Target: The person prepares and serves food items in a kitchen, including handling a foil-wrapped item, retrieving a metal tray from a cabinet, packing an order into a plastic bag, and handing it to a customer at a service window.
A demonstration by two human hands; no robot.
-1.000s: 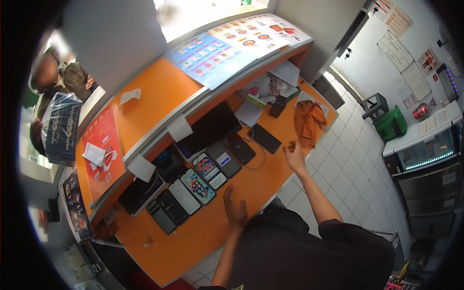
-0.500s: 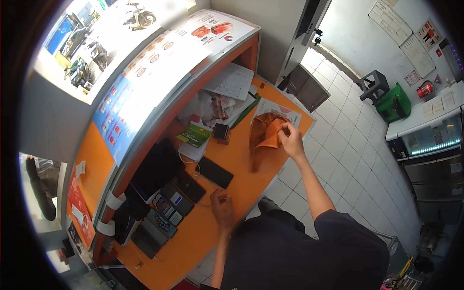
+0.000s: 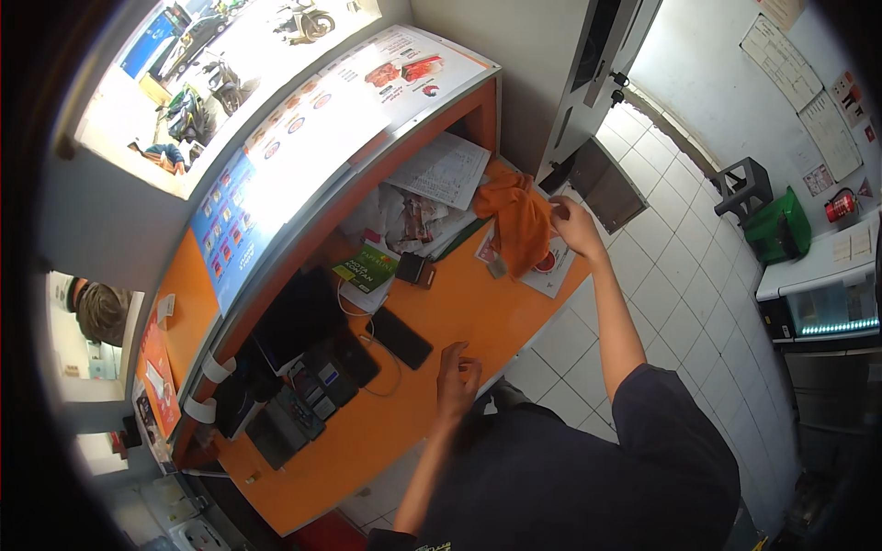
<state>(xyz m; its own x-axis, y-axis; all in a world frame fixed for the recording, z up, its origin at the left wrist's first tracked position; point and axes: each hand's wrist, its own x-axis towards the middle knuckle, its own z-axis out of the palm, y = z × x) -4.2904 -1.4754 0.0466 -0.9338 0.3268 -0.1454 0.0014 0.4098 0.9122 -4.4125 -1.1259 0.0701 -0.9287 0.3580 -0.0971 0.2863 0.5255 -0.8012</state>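
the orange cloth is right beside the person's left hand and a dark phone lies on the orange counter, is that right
Not quite: in the head view, the orange cloth is right beside the person's right hand, and a dark phone lies on the orange counter.

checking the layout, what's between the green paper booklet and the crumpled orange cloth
In the head view, a small dark square box sits beside the booklet, then a narrow green strip lies nearer the cloth.

right hand [image 3: 577, 230]/orange cloth [image 3: 520, 228]: contact unclear | 1 tiny item [image 3: 253, 477]: kind unclear | black shirt [image 3: 588, 468]: cut off below
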